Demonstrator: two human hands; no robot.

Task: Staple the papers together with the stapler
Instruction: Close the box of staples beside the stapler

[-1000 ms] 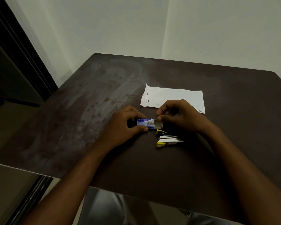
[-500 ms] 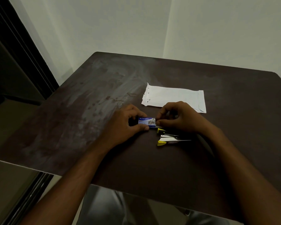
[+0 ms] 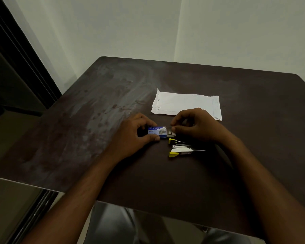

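Dark brown tabletop [image 3: 236, 173]: left hand [image 3: 132, 136] grips a small blue staple box [image 3: 156, 132], right hand [image 3: 199, 127] pinches its pulled-out tray. Yellow-tipped stapler [image 3: 183, 148] lies open just below; white papers [image 3: 187, 104] behind.

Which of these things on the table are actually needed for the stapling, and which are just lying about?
Needed: stapler, lying opened; box of staples, held by left hand and right hand; papers.

Lying about: nothing else on the table.
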